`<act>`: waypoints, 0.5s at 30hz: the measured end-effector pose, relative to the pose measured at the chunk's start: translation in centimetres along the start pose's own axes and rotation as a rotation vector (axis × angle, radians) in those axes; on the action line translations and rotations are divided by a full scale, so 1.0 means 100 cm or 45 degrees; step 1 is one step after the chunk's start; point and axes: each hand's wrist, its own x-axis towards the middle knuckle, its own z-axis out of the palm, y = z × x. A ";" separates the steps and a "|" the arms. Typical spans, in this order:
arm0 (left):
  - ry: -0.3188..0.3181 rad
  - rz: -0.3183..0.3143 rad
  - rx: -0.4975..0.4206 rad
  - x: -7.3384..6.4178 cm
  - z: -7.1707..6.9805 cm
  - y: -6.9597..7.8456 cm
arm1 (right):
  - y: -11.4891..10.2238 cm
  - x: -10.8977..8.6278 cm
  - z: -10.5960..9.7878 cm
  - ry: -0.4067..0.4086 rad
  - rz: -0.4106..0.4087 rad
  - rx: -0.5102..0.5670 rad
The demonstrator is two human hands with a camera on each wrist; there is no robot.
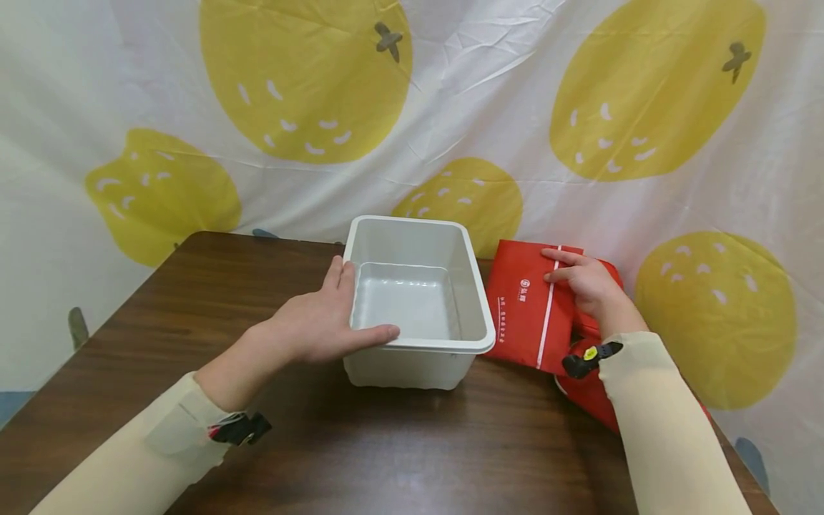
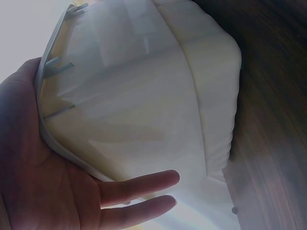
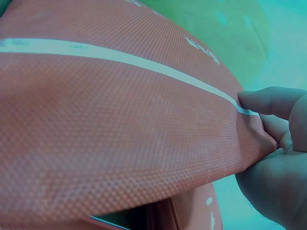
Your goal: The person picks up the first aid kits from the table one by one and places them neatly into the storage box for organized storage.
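Observation:
A white plastic basin [image 1: 415, 372] stands on the table, its inside bare. My left hand [image 1: 322, 322] rests against its near left corner, thumb lying over the front rim. In the left wrist view, straight fingers [image 2: 144, 187] of that hand reach along the basin's outer wall [image 2: 139, 86]. To the right, my right hand [image 1: 589, 282] pinches the edge of a flat red fabric bag [image 1: 521, 307] with a white stripe and white lettering. The right wrist view shows the bag's textured cloth [image 3: 129, 110] gathered between thumb and fingers [image 3: 268, 101].
More red fabric items [image 1: 589, 393] lie under and behind the red bag, partly hidden by the right arm. The brown wooden table [image 1: 399, 458] backs onto a hanging white cloth [image 1: 476, 93] printed with yellow fruit.

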 end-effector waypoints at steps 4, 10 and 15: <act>-0.003 0.005 -0.002 0.000 0.000 0.000 | -0.001 0.001 -0.006 -0.008 -0.009 0.055; -0.005 0.007 -0.001 0.000 -0.001 0.000 | -0.006 -0.001 -0.013 -0.006 -0.003 0.178; -0.007 0.005 -0.002 0.000 -0.002 0.000 | -0.007 -0.005 -0.019 -0.003 0.002 0.267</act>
